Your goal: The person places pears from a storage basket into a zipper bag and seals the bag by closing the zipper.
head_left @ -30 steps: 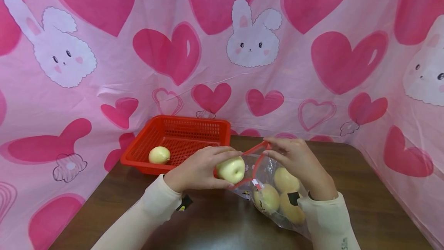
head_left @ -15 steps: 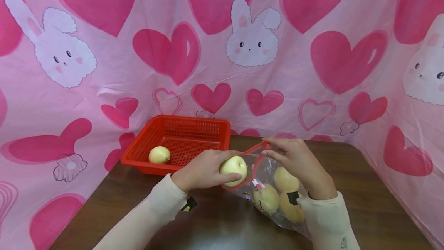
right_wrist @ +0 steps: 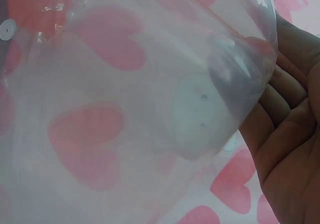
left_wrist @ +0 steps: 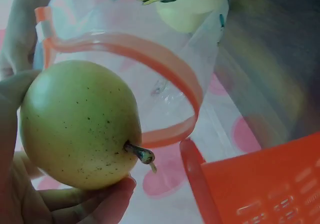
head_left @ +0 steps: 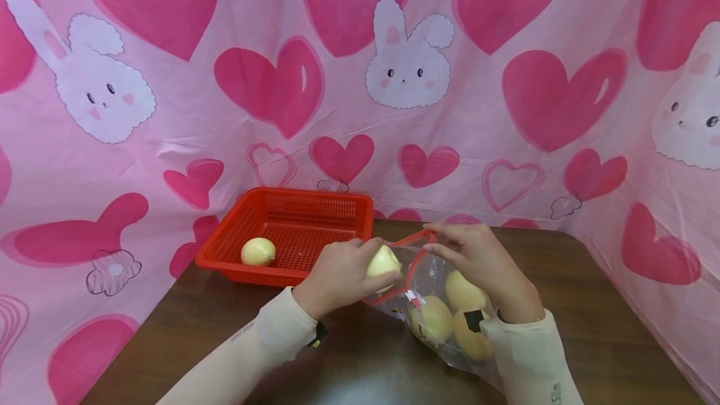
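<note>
My left hand (head_left: 340, 277) grips a pale yellow-green pear (head_left: 384, 264) at the mouth of a clear plastic zip bag (head_left: 413, 267). Dark specks and a short stem show on this pear (left_wrist: 80, 126) in the left wrist view, where it overlaps the red-edged opening. With thumb and fingers, my right hand (head_left: 482, 261) pinches the upper part of the red rim, and the mouth stands wide. Inside the bag lie several pears (head_left: 435, 320), seen through the printed film. The right wrist view shows mostly bag film (right_wrist: 100, 84), which hides the right fingertips.
A red slotted plastic basket (head_left: 247, 274) stands at the back left of the brown wooden table (head_left: 568, 324). One more pear (head_left: 258, 251) lies in its left front corner. Behind the table hangs a pink cloth (head_left: 349, 105) with hearts and rabbits.
My left hand has moved right with the pear, turning it, and brought it up against the bag's mouth. My right hand has stayed at the rim almost unmoved.
</note>
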A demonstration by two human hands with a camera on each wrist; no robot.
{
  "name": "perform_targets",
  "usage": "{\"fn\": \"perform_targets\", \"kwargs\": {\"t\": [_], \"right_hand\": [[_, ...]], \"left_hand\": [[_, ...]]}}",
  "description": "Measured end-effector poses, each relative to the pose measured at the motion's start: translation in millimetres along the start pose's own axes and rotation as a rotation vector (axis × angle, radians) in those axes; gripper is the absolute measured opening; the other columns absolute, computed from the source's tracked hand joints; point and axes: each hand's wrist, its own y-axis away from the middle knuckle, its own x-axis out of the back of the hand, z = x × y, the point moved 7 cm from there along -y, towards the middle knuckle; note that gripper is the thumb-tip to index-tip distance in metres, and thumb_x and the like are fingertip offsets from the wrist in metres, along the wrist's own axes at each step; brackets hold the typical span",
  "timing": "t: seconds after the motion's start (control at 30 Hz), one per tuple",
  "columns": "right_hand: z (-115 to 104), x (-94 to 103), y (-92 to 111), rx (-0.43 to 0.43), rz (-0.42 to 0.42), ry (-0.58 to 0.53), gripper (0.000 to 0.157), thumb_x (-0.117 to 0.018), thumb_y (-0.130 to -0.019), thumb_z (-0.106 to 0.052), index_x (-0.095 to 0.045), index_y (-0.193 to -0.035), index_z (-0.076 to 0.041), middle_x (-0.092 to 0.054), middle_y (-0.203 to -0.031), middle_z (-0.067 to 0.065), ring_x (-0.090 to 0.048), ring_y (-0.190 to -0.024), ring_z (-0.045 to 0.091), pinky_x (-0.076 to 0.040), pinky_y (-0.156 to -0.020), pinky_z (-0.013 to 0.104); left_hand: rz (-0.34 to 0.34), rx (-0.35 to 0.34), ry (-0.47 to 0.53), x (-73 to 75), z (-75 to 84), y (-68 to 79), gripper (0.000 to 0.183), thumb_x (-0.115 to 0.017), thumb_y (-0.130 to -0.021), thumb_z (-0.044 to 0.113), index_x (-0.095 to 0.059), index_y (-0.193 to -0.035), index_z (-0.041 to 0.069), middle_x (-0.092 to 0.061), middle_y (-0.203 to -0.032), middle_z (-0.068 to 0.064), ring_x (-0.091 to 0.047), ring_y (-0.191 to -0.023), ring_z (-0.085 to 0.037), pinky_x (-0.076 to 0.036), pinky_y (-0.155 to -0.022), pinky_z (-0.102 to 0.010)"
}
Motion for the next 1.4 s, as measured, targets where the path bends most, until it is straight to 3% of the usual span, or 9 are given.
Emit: {"fn": "perform_targets", "kwargs": {"t": [0.1, 0.27, 0.43, 0.53, 0.67, 0.83, 1.1, 1.4], "right_hand": [[0, -0.4, 0, 0.000, -0.005, 0.004, 0.042, -0.083, -0.076, -0.010, -0.072, -0.116, -0.006, -0.070, -0.085, -0.007, -0.052, -0.063, 0.005, -0.050, -0.058, 0.025], [0, -0.7, 0, 0.009, -0.004, 0.006, 0.041, -0.083, -0.076, -0.011, -0.072, -0.116, -0.006, -0.071, -0.088, -0.005, -0.052, -0.063, 0.004, -0.051, -0.058, 0.024], [-1, 1.2, -1, 0.043, 0.017, 0.019, 0.041, -0.083, -0.076, -0.011, -0.072, -0.115, -0.006, -0.071, -0.087, -0.005, -0.049, -0.060, 0.004, -0.048, -0.056, 0.024], [-1, 1.6, -1, 0.026, 0.011, 0.016, 0.043, -0.083, -0.075, -0.010, -0.072, -0.116, -0.006, -0.071, -0.089, -0.004, -0.051, -0.062, 0.004, -0.051, -0.059, 0.024], [-2, -0.3, -2, 0.001, -0.014, -0.004, 0.043, -0.083, -0.076, -0.013, -0.071, -0.117, -0.006, -0.072, -0.092, -0.002, -0.058, -0.068, 0.004, -0.054, -0.063, 0.027], [-3, -2.4, -2, -0.001, -0.028, 0.002, 0.043, -0.082, -0.078, -0.017, -0.070, -0.118, -0.006, -0.072, -0.095, -0.001, -0.061, -0.071, 0.004, -0.055, -0.066, 0.028], [-2, -2.3, 0, 0.011, -0.033, 0.005, 0.042, -0.080, -0.079, -0.017, -0.070, -0.119, -0.005, -0.073, -0.097, 0.000, -0.059, -0.070, 0.004, -0.054, -0.063, 0.027], [-5, -0.7, -1, 0.052, -0.010, 0.004, 0.040, -0.081, -0.078, -0.010, -0.071, -0.116, -0.003, -0.073, -0.097, 0.001, -0.063, -0.074, 0.004, -0.054, -0.063, 0.026]], "left_hand": [[0.048, -0.025, -0.066, -0.1, 6.8, -0.6, 0.048, -0.063, -0.082, 0.061, -0.064, -0.101, 0.017, -0.051, -0.064, 0.005, -0.047, -0.051, -0.010, -0.040, -0.043, -0.025], [0.089, -0.060, -0.166, 1.1, 18.8, -2.0, 0.059, -0.061, -0.081, 0.063, -0.067, -0.111, 0.012, -0.059, -0.069, -0.003, -0.055, -0.054, -0.017, -0.047, -0.043, -0.031], [0.162, -0.095, -0.189, 9.5, 27.3, -1.9, 0.059, -0.065, -0.079, 0.061, -0.067, -0.109, 0.010, -0.060, -0.073, -0.005, -0.056, -0.054, -0.018, -0.050, -0.045, -0.032], [0.159, -0.136, -0.182, 10.4, 31.1, -2.7, 0.057, -0.065, -0.079, 0.060, -0.069, -0.108, 0.011, -0.061, -0.072, -0.004, -0.055, -0.053, -0.017, -0.048, -0.045, -0.030], [0.117, -0.167, -0.145, 6.9, 32.4, -2.8, 0.055, -0.065, -0.078, 0.061, -0.071, -0.106, 0.015, -0.061, -0.069, -0.001, -0.052, -0.051, -0.013, -0.044, -0.043, -0.026], [0.030, -0.193, -0.004, -1.8, 31.4, -6.1, 0.050, -0.067, -0.078, 0.062, -0.066, -0.103, 0.019, -0.056, -0.069, 0.009, -0.048, -0.054, -0.005, -0.038, -0.044, -0.020], [-0.173, -0.179, 0.178, -21.5, 27.1, -15.4, 0.058, -0.070, -0.082, 0.052, -0.058, -0.129, 0.022, -0.054, -0.080, 0.014, -0.048, -0.062, -0.001, -0.041, -0.051, -0.015], [-0.245, -0.236, 0.187, -34.4, 27.8, -22.5, 0.067, -0.077, -0.079, 0.045, -0.052, -0.136, 0.022, -0.061, -0.115, 0.008, -0.052, -0.080, -0.002, -0.047, -0.065, -0.013]]}}
